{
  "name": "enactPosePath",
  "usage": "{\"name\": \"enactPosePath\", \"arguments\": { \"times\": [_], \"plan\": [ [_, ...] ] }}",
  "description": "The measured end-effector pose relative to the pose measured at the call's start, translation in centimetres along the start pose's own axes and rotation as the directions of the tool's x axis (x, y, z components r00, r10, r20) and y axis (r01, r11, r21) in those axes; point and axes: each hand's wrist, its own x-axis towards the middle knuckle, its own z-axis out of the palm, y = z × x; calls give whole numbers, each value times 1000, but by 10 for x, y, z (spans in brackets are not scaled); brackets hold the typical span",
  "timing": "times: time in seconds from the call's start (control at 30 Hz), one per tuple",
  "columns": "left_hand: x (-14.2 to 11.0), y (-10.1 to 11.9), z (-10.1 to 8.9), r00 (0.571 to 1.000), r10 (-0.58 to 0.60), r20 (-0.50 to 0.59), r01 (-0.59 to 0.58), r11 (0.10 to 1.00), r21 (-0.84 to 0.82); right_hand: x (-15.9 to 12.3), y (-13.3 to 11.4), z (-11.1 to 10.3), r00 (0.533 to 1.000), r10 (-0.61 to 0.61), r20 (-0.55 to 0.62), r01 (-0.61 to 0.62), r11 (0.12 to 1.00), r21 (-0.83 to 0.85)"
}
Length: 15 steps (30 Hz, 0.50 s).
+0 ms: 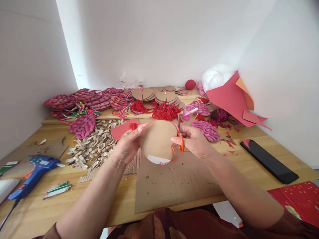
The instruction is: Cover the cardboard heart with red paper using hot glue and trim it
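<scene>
My left hand [130, 141] pinches the left edge of a round cardboard disc [158, 139], which is held up over the table. A white patch shows along the disc's lower edge, and a thin red rim along its right side. A small red tassel [133, 126] sticks out by my left fingers. In my right hand [191, 141] is a pair of orange-handled scissors [181, 141], blades upward, at the disc's right edge. Whether the blades touch the disc I cannot tell. Behind the left hand lies a red paper piece [122, 129].
A cardboard sheet [174, 186] covers the table's middle. Shells [93, 144] and a blue glue gun [37, 172] lie left. Braided pink pieces [83, 126], cardboard discs [165, 97] and red tassels [166, 112] line the back. A black phone [269, 161] and red paper [230, 98] are right.
</scene>
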Motion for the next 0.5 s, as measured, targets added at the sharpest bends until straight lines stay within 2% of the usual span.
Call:
{"name": "enactPosePath", "arguments": {
  "times": [0.1, 0.17, 0.3, 0.4, 0.5],
  "plan": [
    [-1, -2, -1, 999, -45, 15, 44, 997, 65, 1, 0, -2, 999, 26, 40, -21, 993, -114],
    [-2, -7, 1, 996, -83, 10, 82, 991, 103, 3, 2, 2, 999, 9, 34, -7, 999, -54],
    [-1, -15, 6, 997, -27, -71, 34, 995, 99, 8, 8, 6, 999, -50, -4, 51, 994, 93],
    [-1, -14, 8, 990, -35, -134, 44, 997, 65, 7, 11, 5, 998, -44, 35, 42, 998, 57],
    [-2, -14, 9, 990, -54, -129, 65, 995, 81, 3, 10, 7, 999, 28, 42, -28, 999, 16]
  ]
}}
